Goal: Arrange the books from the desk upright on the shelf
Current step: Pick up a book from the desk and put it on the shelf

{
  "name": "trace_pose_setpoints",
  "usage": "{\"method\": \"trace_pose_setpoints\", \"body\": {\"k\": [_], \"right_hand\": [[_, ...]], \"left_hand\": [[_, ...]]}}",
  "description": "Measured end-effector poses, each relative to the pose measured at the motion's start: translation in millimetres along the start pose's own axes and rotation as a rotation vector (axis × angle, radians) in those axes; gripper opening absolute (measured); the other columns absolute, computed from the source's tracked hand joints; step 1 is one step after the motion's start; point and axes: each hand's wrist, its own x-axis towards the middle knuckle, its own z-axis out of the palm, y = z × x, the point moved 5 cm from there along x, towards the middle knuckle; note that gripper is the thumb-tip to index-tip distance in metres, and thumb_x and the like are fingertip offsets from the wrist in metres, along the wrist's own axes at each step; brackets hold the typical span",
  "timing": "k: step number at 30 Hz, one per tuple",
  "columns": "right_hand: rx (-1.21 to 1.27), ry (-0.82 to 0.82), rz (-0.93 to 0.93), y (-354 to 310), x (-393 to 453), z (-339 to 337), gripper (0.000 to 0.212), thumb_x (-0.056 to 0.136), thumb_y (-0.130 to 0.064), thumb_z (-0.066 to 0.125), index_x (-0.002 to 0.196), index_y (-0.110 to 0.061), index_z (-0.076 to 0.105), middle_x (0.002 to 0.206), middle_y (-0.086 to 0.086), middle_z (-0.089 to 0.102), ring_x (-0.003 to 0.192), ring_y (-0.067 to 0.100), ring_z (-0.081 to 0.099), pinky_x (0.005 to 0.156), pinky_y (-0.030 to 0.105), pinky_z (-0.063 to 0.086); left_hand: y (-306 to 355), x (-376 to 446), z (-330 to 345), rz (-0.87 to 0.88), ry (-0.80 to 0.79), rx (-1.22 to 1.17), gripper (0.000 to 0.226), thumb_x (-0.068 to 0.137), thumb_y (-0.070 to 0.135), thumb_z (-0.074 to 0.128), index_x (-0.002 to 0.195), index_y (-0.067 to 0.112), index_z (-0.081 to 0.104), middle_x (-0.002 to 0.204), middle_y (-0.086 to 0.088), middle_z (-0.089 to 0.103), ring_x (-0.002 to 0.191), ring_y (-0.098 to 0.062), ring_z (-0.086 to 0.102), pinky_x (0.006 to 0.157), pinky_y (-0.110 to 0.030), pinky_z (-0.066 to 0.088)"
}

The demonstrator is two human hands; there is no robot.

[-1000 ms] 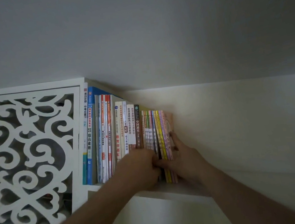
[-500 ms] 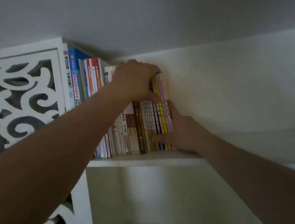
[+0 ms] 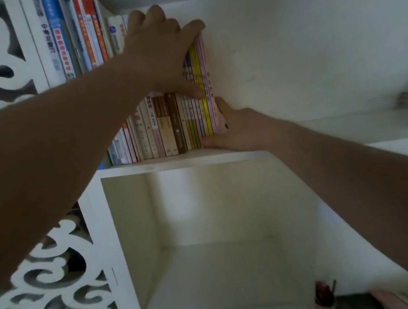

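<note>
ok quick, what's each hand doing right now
Left hand: its grip is curled over the tops of the thin books at the row's right end.
Right hand: open, pressed flat against the pink end book low down.

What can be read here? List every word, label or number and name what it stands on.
"中" (likely, blurred): near the top of the white spine, far left in the row of books.
Blue spine: characters too blurred to read.
Brown spine: marks too small to read.
Yellow spine: characters too blurred to read.
Upper middle spines: hidden behind the left hand.
No other text is legible.
</note>
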Motion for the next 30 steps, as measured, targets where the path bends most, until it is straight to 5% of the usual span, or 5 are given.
{"method": "trace_pose_setpoints", "body": {"k": [5, 9, 12, 24, 30], "right_hand": [[-0.416, 0.314, -0.030, 2.2, -49.6, 6.6, 0.035, 0.108, -0.050, 0.034, 0.111, -0.029, 0.061, 0.088, -0.003, 0.064, 0.077, 0.024, 0.059, 0.061, 0.032, 0.038], [-0.281, 0.536, -0.272, 30.2, -139.3, 55.7, 0.049, 0.097, -0.021, 0.057, 0.145, -0.010, 0.058, 0.148, 0.010, 0.056, 0.143, 0.024, 0.048, 0.112, 0.044, 0.041], [0.000, 0.451, -0.025, 96.3, -228.7, 113.9, 0.048, 0.094, -0.010, 0.061, 0.142, -0.009, 0.059, 0.143, 0.006, 0.055, 0.123, 0.014, 0.061, 0.100, 0.027, 0.053], [0.227, -0.379, 1.127, 352.1, -461.8, 328.5, 0.034, 0.089, -0.029, 0.056, 0.123, -0.031, 0.062, 0.122, 0.000, 0.062, 0.102, 0.018, 0.061, 0.082, 0.035, 0.056], [0.667, -0.244, 1.311, 381.4, -476.3, 366.4, 0.029, 0.089, -0.020, 0.064, 0.118, -0.022, 0.064, 0.105, 0.005, 0.071, 0.090, 0.021, 0.069, 0.079, 0.041, 0.062]], "left_hand": [[33.3, -61.9, 20.5, -0.063, 0.162, -0.244, 0.100, 0.077, 0.059, 0.076, 0.161, 0.030, 0.030, 0.169, -0.015, 0.024, 0.156, -0.050, 0.006, 0.122, -0.071, 0.006], [130.5, -163.5, 41.9, 0.144, 0.321, -0.809, 0.043, 0.091, 0.034, 0.072, 0.133, 0.022, 0.070, 0.151, -0.012, 0.053, 0.142, -0.035, 0.046, 0.120, -0.051, 0.031], [206.9, -252.3, 58.6, 0.048, 0.384, -1.079, 0.019, 0.088, 0.013, 0.075, 0.106, 0.015, 0.079, 0.120, -0.008, 0.068, 0.114, -0.028, 0.061, 0.103, -0.039, 0.041], [567.0, -437.7, 207.8, 0.149, -1.066, -1.317, 0.041, 0.092, 0.024, 0.062, 0.132, 0.032, 0.063, 0.137, 0.007, 0.050, 0.123, -0.015, 0.050, 0.101, -0.029, 0.047], [647.4, -470.5, 251.9, 0.124, -1.403, -0.964, 0.092, 0.088, 0.046, 0.067, 0.162, 0.033, 0.014, 0.171, -0.013, 0.003, 0.155, -0.042, 0.017, 0.117, -0.055, 0.038]]}}
